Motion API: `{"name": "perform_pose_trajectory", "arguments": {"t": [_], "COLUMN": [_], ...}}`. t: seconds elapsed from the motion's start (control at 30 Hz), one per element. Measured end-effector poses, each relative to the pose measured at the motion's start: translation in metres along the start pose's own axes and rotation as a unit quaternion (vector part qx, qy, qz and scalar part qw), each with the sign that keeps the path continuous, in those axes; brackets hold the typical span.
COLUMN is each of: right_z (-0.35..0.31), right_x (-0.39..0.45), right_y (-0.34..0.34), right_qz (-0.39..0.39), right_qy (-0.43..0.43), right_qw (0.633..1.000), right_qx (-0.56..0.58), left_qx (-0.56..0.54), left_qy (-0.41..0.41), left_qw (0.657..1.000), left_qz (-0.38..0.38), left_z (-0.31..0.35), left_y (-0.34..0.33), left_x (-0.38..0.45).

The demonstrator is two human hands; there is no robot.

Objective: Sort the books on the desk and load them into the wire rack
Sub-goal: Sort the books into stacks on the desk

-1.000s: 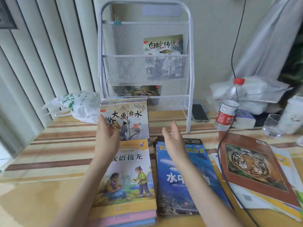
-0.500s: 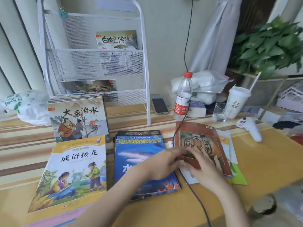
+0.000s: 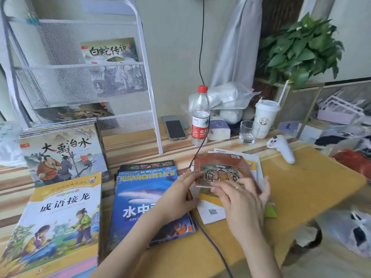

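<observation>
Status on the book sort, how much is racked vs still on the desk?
Early. Done: the wire rack holds two books, one in an upper pocket and one lower. In hand: left hand and right hand grip the tiger book, its near edge raised off the papers. Left: three desk stacks, topped by the flood-legend book, idiom book and shark book.

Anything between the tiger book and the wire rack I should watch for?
Yes. A black cable hangs down just left of the tiger book, and the water bottle and phone sit near the wire rack's right leg.
</observation>
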State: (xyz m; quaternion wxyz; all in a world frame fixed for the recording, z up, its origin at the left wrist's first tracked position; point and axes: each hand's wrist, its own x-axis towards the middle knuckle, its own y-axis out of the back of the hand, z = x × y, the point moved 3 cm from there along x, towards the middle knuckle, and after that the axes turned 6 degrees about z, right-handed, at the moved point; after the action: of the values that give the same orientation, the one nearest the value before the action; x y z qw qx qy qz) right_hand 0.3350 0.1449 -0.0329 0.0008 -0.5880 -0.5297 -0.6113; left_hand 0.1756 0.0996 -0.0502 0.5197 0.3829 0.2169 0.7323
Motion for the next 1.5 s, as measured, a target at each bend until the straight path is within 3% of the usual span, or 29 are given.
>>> {"name": "perform_pose_trajectory", "arguments": {"t": [0.1, 0.23, 0.33, 0.4, 0.47, 0.53, 0.63, 0.77, 0.9, 0.97, 1.03, 1.1, 1.27, 1.33, 1.37, 1.43, 1.5], "right_z": [0.001, 0.000, 0.004, 0.012, 0.018, 0.019, 0.015, 0.008, -0.021, -0.046, -0.067, -0.074, -0.069, -0.049, -0.035, -0.006, 0.011], "right_x": [0.013, 0.029, 0.036, 0.036, 0.037, 0.038, 0.036, 0.030, 0.021, 0.009, -0.004, -0.009, 0.000, 0.007, 0.008, 0.006, 0.001], "right_y": [0.018, 0.036, 0.048, 0.054, 0.052, 0.043, 0.023, 0.001, -0.022, -0.043, -0.057, -0.063, -0.056, -0.051, -0.050, -0.051, -0.053], "right_qz": [0.077, 0.138, 0.208, 0.241, 0.210, 0.143, 0.039, -0.035, -0.149, -0.259, -0.314, -0.292, -0.200, -0.154, -0.174, -0.285, -0.330], "right_qy": [0.018, 0.019, -0.011, -0.043, -0.094, -0.161, -0.223, -0.253, -0.255, -0.223, -0.212, -0.233, -0.165, -0.127, -0.116, -0.132, -0.134], "right_qw": [0.997, 0.990, 0.977, 0.956, 0.915, 0.864, 0.834, 0.840, 0.858, 0.858, 0.847, 0.849, 0.921, 0.960, 0.969, 0.949, 0.934], "right_qx": [-0.018, -0.010, 0.046, 0.161, 0.331, 0.455, 0.504, 0.478, 0.420, 0.384, 0.374, 0.374, 0.289, 0.194, 0.131, 0.026, -0.014], "left_qx": [-0.070, -0.083, -0.140, -0.197, -0.239, -0.295, -0.323, -0.297, -0.055, 0.048, 0.102, 0.124, 0.243, 0.288, 0.297, 0.288, 0.276], "left_qy": [0.003, -0.024, 0.003, 0.008, 0.010, 0.028, 0.052, 0.112, 0.218, 0.260, 0.310, 0.354, 0.354, 0.356, 0.353, 0.345, 0.335], "left_qw": [0.997, 0.993, 0.975, 0.947, 0.921, 0.904, 0.896, 0.907, 0.922, 0.915, 0.906, 0.902, 0.895, 0.882, 0.881, 0.889, 0.898], "left_qz": [0.016, 0.079, 0.176, 0.255, 0.306, 0.308, 0.298, 0.277, 0.314, 0.303, 0.268, 0.215, 0.120, 0.110, 0.103, 0.084, 0.072], "left_z": [0.008, 0.021, 0.035, 0.046, 0.052, 0.053, 0.051, 0.041, -0.002, -0.023, -0.043, -0.058, -0.075, -0.074, -0.073, -0.070, -0.064], "left_y": [0.009, 0.020, 0.037, 0.056, 0.075, 0.088, 0.092, 0.099, 0.123, 0.133, 0.136, 0.132, 0.110, 0.107, 0.104, 0.098, 0.092], "left_x": [0.017, 0.037, 0.049, 0.056, 0.062, 0.063, 0.054, 0.039, 0.005, -0.018, -0.036, -0.048, -0.049, -0.046, -0.046, -0.043, -0.036]}}
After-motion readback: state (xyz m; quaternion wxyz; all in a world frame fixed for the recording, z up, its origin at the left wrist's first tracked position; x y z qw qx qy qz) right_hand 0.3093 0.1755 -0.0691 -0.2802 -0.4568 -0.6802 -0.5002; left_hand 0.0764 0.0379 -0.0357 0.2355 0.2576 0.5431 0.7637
